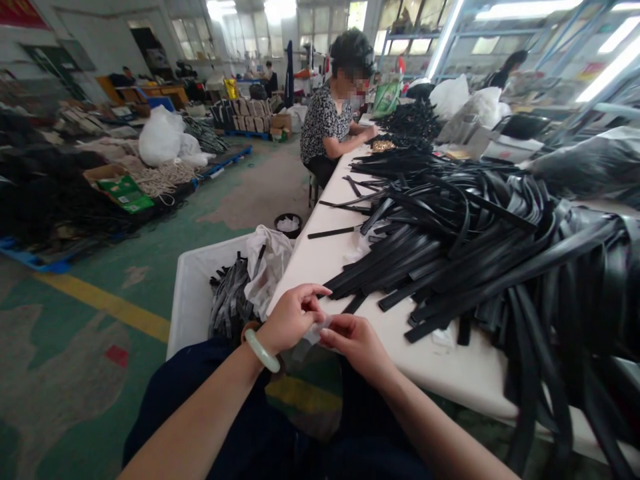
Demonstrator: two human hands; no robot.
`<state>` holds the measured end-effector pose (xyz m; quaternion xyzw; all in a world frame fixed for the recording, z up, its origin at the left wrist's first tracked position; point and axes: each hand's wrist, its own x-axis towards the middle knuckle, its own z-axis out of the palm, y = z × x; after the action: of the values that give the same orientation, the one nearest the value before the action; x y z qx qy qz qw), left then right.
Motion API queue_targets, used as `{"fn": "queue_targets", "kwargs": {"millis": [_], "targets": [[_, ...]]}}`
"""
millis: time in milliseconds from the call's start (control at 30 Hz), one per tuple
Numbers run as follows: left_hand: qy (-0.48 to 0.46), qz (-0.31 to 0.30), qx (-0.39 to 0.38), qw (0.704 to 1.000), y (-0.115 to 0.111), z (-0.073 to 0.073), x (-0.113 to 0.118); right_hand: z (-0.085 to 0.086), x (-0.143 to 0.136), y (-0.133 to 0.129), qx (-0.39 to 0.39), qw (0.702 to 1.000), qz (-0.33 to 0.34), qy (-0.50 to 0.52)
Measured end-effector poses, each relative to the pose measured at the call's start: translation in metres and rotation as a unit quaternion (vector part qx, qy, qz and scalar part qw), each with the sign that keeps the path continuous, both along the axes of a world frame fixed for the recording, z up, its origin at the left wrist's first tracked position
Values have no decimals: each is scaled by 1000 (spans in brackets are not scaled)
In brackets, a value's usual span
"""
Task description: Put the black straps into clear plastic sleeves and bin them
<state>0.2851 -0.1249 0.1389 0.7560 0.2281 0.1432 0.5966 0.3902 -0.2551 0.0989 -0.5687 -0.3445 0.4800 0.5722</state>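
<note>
Both my hands meet over my lap at the near edge of the white table (pixel 400 353). My left hand (pixel 295 317), with a pale bangle (pixel 263 351) on its wrist, is closed in a pinch. My right hand (pixel 355 340) pinches the other side of a small, thin, whitish translucent piece (pixel 315 331), which looks like plastic film or paper. Its lower end hangs below my fingers. Just past my fingertips lie the ends of black flat straps (pixel 370 273), heaped across the table. I cannot tell whether my left fingertips touch one.
A white bin (pixel 193 293) with dark straps and a white cloth (pixel 267 263) stands left of the table. Farther along sits a co-worker (pixel 333 113). A small black bucket (pixel 289 225) is on the floor. Straps (pixel 530 380) hang over the table's right edge.
</note>
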Motion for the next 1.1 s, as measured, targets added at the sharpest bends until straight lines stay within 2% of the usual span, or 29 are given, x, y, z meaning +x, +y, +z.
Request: {"fn": "queue_targets", "kwargs": {"millis": [100, 233, 400, 533, 633, 800, 967, 1100], "targets": [[1, -3, -9, 1000, -3, -1, 5, 0, 1, 1, -26, 997, -25, -65], [24, 5, 6, 1000, -6, 1, 11, 0, 2, 3, -36, 997, -30, -55], [16, -14, -21, 1000, -4, 2, 20, -2, 8, 0, -36, 993, -66, -91], [28, -46, 3, 999, 0, 1, 24, 4, 13, -5, -16, 974, -115, -194], [15, -59, 29, 998, 2, -1, 24, 8, 14, -8, -11, 960, -118, -252], [-25, -25, 51, 998, -1, -2, 21, 7, 14, -8, -8, 967, -114, -228], [-30, -27, 79, 996, -2, -3, 18, 1, 11, -5, -5, 972, -68, -227], [-22, -25, 97, 995, -3, -6, 20, -7, 7, -4, -7, 978, -63, -200]]}}
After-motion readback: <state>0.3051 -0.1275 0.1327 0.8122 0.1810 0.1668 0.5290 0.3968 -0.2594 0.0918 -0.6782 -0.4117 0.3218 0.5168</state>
